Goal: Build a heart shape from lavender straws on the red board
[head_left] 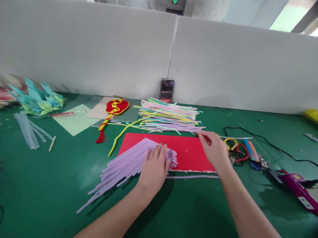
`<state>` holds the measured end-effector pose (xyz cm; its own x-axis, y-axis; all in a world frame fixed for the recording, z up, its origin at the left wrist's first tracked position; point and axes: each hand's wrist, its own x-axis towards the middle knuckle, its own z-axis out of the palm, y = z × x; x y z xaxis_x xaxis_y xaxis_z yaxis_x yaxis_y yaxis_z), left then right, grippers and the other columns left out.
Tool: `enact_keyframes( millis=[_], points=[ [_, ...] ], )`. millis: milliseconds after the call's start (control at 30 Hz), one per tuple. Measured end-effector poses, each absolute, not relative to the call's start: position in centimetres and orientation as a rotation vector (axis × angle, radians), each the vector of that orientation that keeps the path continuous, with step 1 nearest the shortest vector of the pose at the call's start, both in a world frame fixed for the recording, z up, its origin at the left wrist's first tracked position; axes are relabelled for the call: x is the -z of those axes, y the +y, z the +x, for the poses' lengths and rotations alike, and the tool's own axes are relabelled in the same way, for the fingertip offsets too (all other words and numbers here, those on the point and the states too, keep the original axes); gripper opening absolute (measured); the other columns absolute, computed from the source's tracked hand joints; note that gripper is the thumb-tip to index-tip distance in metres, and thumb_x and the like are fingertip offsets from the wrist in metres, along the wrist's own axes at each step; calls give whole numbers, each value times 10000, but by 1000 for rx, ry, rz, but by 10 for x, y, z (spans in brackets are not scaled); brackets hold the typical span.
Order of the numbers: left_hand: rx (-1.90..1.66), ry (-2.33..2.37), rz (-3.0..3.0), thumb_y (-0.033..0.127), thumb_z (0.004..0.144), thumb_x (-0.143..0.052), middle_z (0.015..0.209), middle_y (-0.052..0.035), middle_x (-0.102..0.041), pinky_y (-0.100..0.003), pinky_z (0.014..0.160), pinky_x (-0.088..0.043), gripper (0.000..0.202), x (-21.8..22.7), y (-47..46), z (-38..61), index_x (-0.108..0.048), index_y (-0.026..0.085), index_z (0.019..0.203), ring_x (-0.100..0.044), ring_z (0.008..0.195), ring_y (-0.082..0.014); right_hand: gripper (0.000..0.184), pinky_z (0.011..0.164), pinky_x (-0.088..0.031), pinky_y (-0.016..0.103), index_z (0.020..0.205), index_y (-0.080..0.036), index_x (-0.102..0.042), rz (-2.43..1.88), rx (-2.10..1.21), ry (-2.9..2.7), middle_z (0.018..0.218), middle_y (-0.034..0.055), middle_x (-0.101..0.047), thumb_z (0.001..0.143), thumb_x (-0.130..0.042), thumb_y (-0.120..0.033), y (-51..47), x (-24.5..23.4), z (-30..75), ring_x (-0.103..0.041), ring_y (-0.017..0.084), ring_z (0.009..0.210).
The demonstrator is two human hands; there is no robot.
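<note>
Many bent lilac strips, left hand flat atop, right hand bunched, hold unclear

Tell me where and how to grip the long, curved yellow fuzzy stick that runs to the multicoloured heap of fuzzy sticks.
Pinch the yellow stick near its lower-left end, coming from the left. That end seems the best hold: it lies free on the green tabletop, while the other end meets the heap, where a grip could snag others.

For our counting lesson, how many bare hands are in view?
2: the left hand on the lilac strips, the right hand at the right end of the red board.
</note>
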<state>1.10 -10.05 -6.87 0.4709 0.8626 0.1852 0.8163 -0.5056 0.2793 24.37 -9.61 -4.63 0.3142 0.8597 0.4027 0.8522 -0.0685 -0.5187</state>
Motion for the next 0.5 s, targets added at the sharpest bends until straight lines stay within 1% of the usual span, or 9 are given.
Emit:
enact_keyframes(
  millis=[33, 100, 133, 167, 233, 300, 367, 433, 500],
  points=[
    [-520, 1506, 2561, 229, 943, -320, 1319, -129, -520, -424, 1055, -333, 415, 65, -95, 6, -400, 132, 1338, -470, 1223, -238, 304, 747, -461, 306, 888, -179, -649, -1860, -128, -1525, 890, 96, -682, 867, -428, -387, -93, 48, 230, -628, 207, 806],
    [-630, 1649, 2536, 177, 917, -344, 1218, -133, -570, -395, 973, -401, 377, 59, -83, -6, -453, 128, 1275, -526, 1125, -251, 336, 644, -450, 289, 837, -202, -634, -1887, -395, -1545, 687, 43, -665, 887, -393, -431, -90, 58, 208, -619, 187, 637],
    [-651, 1738, 2504, 169, 904, -364, 1172, -133, -585, -395, 934, -421, 344, 56, -77, -13, -490, 133, 1222, -543, 1085, -261, 344, 615, -439, 281, 831, -208, -629, -1898, -483, -1557, 650, 31, -654, 893, -379, -436, -89, 64, 200, -610, 182, 602],
    [-662, 1831, 2463, 171, 892, -386, 1119, -133, -601, -400, 892, -438, 306, 54, -71, -19, -522, 141, 1164, -559, 1043, -270, 336, 619, -433, 279, 808, -208, -625, -1907, -482, -1559, 664, 34, -657, 890, -387, -431, -89, 70, 195, -612, 183, 619],
    [-659, 1981, 2401, 201, 883, -410, 1069, -143, -609, -407, 852, -446, 262, 52, -61, -31, -546, 135, 1097, -564, 1017, -287, 322, 648, -429, 279, 796, -209, -619, -1892, -452, -1557, 731, 46, -673, 886, -402, -430, -89, 81, 192, -621, 189, 684],
    [-559, 2089, 2346, 241, 887, -404, 1014, -140, -621, -414, 824, -446, 241, 54, -53, -39, -576, 137, 1022, -576, 970, -296, 333, 642, -428, 269, 792, -210, -619, -1830, -510, -1547, 717, 39, -669, 883, -404, -448, -89, 88, 197, -618, 180, 674],
    [-432, 2150, 2263, 276, 877, -428, 969, -127, -632, -411, 832, -438, 224, 59, -46, -44, -607, 154, 932, -583, 953, -294, 353, 618, -430, 258, 779, -210, -619, -1761, -598, -1520, 662, 26, -655, 876, -408, -477, -88, 91, 203, -608, 167, 621],
    [-393, 2095, 2184, 318, 854, -472, 995, -125, -643, -410, 845, -428, 216, 64, -39, -47, -617, 170, 915, -569, 1004, -304, 366, 596, -431, 253, 768, -211, -620, -1716, -661, -1498, 626, 16, -643, 868, -418, -499, -88, 92, 208, -599, 158, 581],
    [-386, 1956, 2030, 321, 829, -495, 975, -124, -665, -405, 851, -417, 207, 66, -31, -51, -627, 170, 882, -575, 1008, -304, 370, 586, -431, 252, 769, -213, -628, -1700, -684, -1503, 618, 14, -639, 864, -425, -507, -87, 92, 210, -595, 154, 574]
  ],
)
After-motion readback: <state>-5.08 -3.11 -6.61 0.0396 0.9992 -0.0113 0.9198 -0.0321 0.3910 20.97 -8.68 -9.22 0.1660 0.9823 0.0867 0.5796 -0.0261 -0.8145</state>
